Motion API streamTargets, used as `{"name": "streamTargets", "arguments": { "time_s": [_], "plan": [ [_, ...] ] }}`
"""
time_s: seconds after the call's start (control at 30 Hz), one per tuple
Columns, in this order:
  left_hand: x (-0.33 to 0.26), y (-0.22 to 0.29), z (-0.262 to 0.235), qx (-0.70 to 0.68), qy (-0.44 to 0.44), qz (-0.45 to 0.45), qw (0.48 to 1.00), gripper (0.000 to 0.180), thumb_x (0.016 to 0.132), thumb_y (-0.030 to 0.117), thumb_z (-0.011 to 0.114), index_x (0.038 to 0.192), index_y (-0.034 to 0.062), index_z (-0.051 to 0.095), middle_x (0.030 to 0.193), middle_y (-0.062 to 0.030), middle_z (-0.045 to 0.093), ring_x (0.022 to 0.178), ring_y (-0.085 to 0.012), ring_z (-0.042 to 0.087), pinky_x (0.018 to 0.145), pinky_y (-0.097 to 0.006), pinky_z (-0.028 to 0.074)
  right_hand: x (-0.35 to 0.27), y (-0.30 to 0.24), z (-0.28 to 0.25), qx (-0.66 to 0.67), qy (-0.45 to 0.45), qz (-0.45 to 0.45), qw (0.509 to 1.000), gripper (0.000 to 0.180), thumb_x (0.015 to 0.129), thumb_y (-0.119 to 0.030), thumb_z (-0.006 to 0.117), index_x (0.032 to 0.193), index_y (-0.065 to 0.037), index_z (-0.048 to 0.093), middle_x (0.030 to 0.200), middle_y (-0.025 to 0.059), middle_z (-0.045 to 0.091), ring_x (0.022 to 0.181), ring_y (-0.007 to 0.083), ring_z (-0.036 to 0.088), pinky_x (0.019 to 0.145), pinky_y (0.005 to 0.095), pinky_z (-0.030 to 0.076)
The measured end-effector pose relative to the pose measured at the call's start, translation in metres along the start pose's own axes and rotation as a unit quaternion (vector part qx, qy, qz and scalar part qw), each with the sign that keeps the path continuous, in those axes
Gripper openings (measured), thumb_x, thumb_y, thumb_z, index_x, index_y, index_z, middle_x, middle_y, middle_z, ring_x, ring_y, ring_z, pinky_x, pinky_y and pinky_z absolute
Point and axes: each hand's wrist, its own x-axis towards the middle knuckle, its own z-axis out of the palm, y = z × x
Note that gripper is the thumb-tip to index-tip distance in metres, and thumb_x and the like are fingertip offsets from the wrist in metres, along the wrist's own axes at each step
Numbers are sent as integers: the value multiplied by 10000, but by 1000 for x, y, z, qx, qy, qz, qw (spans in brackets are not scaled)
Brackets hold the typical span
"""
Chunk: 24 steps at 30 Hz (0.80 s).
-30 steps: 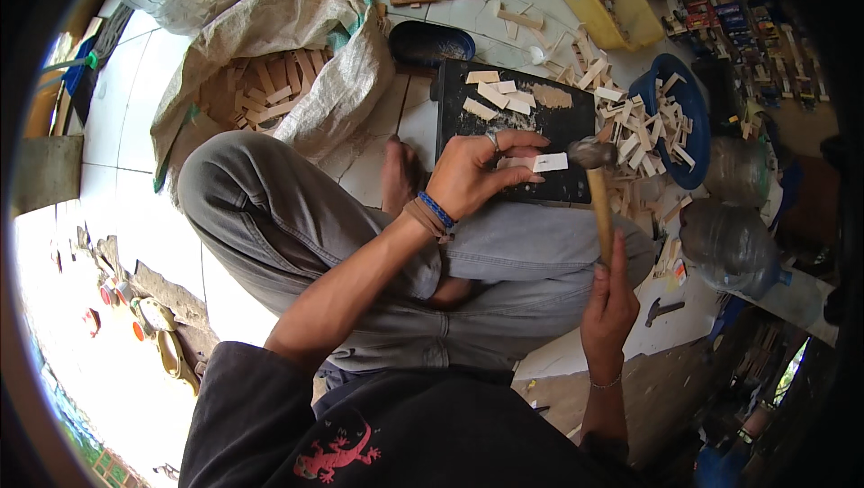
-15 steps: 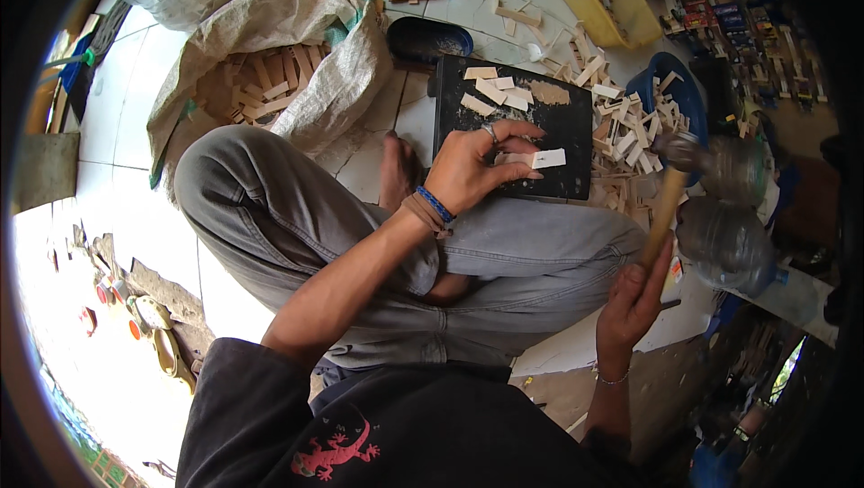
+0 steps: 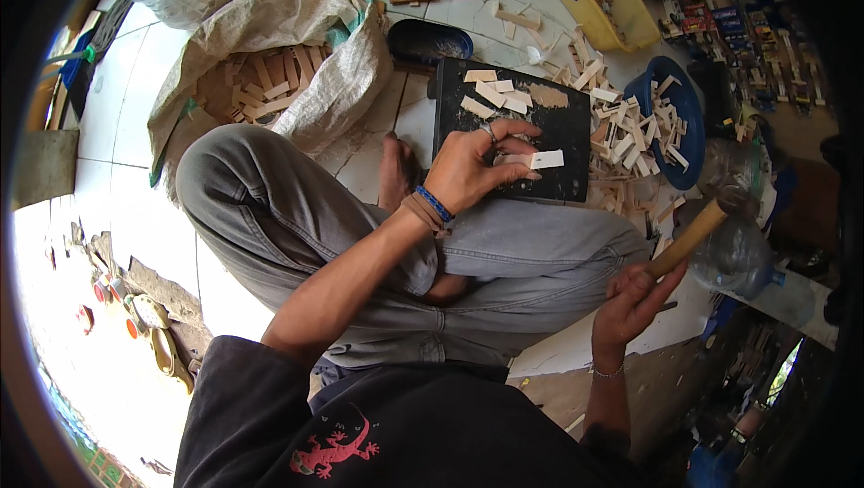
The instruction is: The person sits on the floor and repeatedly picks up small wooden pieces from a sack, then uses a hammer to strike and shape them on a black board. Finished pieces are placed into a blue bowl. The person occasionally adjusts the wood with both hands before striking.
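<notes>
My left hand [image 3: 470, 167] pinches a small pale wooden block [image 3: 546, 159] between thumb and fingers, low over the black board [image 3: 571, 128] in front of my legs. A dark spot marks the block's top face; what it is I cannot make out. My right hand [image 3: 633, 303] grips a hammer [image 3: 688, 238] by its wooden handle, out to the right of my knee. The hammer's head is blurred against clear plastic bottles. Several loose wooden pieces [image 3: 491, 92] lie on the board's far part, beside a patch of light brown dust.
A woven sack [image 3: 351, 92] holding wooden offcuts stands at the left. Right of the board are a heap of wooden pieces [image 3: 621, 132], a blue basin [image 3: 688, 114] and a yellow tub [image 3: 643, 29]. A dark oval tray [image 3: 430, 40] sits behind the board. Plastic bottles [image 3: 733, 258] stand at the right.
My right hand has tipped the hammer outward to the right and lower, away from the board, uncovering the blue basin. My left hand and the block are almost unmoved.
</notes>
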Motion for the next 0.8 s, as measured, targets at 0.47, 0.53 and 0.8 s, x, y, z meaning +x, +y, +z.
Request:
{"name": "streamTargets", "arguments": {
  "time_s": [0.47,0.53,0.8],
  "plan": [
    [1,0,-2,-9,-9,-13,1000,462,881,72,816,1307,40,640,1040,-84,787,987,-120,731,841,-277,583,2,11,9,-179,-97,-169,964,512,1047,-61,547,1530,52,422,1165,211,718,862,321,743,688,377,563],
    [1,0,-2,-17,-4,-11,1000,441,877,122,825,1281,64,658,1007,-92,796,965,-156,761,825,-302,585,5,9,11,-286,-240,-130,918,525,1035,-47,564,1535,36,428,1155,210,723,903,327,746,708,372,563],
    [0,1,-2,-1,-11,-15,1000,464,885,44,808,1314,29,631,1057,-86,782,980,-94,712,851,-262,581,-7,4,1,1,27,-20,999,602,1108,-170,470,1620,21,217,902,74,598,720,153,547,639,279,479]
  ]
}}
